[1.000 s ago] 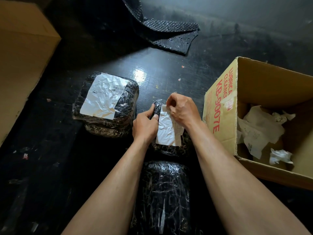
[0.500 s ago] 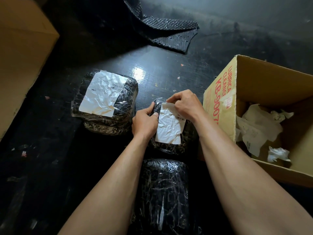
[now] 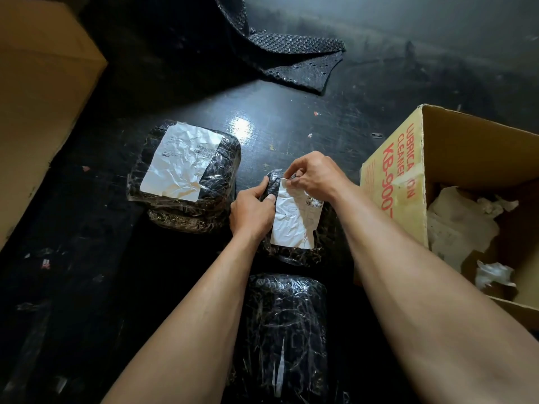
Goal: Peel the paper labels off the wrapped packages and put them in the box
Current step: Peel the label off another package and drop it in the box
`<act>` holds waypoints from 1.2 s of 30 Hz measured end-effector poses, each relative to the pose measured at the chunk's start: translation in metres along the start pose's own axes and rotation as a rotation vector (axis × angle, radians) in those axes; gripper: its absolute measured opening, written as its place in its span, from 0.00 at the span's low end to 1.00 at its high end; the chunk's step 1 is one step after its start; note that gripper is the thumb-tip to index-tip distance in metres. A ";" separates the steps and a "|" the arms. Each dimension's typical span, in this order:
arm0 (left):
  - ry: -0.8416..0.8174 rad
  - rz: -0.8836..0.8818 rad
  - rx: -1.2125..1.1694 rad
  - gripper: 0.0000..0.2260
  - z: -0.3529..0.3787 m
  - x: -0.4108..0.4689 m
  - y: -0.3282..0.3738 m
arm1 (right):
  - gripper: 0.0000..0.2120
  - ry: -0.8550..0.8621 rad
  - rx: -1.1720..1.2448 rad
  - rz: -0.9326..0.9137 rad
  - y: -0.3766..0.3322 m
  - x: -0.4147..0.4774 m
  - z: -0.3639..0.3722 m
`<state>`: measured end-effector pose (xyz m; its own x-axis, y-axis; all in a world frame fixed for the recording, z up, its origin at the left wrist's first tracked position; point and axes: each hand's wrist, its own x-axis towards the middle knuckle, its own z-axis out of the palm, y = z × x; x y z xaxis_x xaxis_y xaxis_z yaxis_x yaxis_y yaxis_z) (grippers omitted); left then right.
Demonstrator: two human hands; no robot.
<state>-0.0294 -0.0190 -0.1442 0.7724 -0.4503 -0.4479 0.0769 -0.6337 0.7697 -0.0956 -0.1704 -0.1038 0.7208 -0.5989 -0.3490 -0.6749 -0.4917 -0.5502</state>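
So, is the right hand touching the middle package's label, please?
Touching. The head view shows the right hand pinching the top edge of the label on the middle package.

dim, wide-angle view; one bright glare spot on the dark floor [image 3: 242,125], corners bending and murky.

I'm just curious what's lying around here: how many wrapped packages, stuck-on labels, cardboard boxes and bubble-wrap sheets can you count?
Black plastic-wrapped packages: 3
White paper labels stuck on packages: 2
Brown cardboard boxes: 2
Black bubble-wrap sheet: 1
Total: 8
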 end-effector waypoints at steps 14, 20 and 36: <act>0.014 -0.020 -0.022 0.20 0.001 0.001 0.001 | 0.04 -0.021 -0.042 -0.079 0.000 -0.002 0.002; 0.038 -0.013 -0.002 0.19 0.002 0.001 0.000 | 0.03 -0.049 0.061 -0.052 0.008 -0.007 -0.002; -0.045 0.002 -0.089 0.21 -0.001 0.007 -0.004 | 0.05 -0.050 -0.390 -0.290 -0.005 -0.016 0.002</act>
<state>-0.0242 -0.0191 -0.1502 0.7439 -0.4801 -0.4649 0.1332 -0.5752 0.8071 -0.1038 -0.1570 -0.0974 0.8881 -0.3760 -0.2644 -0.4472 -0.8396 -0.3084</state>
